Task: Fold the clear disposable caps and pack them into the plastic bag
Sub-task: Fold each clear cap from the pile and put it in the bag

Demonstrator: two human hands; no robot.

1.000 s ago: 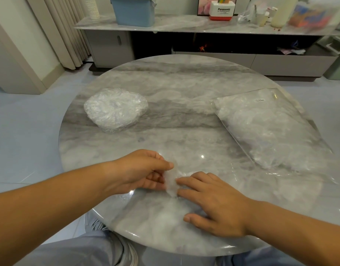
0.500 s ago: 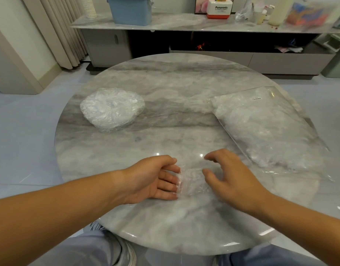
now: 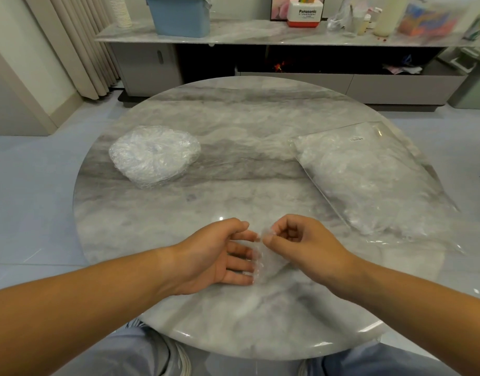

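Near the front of the surface point(image 3: 260, 321), a partly folded cap point(image 3: 266, 263) is lying between both hands. Fingers of the right hand point(image 3: 309, 240) are curling and pinching its top corner, probably to draw a fold over. Fingers of the left hand point(image 3: 217, 253) are lying straight, seemingly pinning its edge flat. Farther out, the plastic bag point(image 3: 382, 180) is sitting to the right and the unfolded pile point(image 3: 154, 154) to the left.

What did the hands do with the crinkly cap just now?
The right hand lifted off the table and now pinches the top edge of the folded cap. The left hand stayed beside it, fingers straight against its left side. The pile of caps and the plastic bag have not moved.
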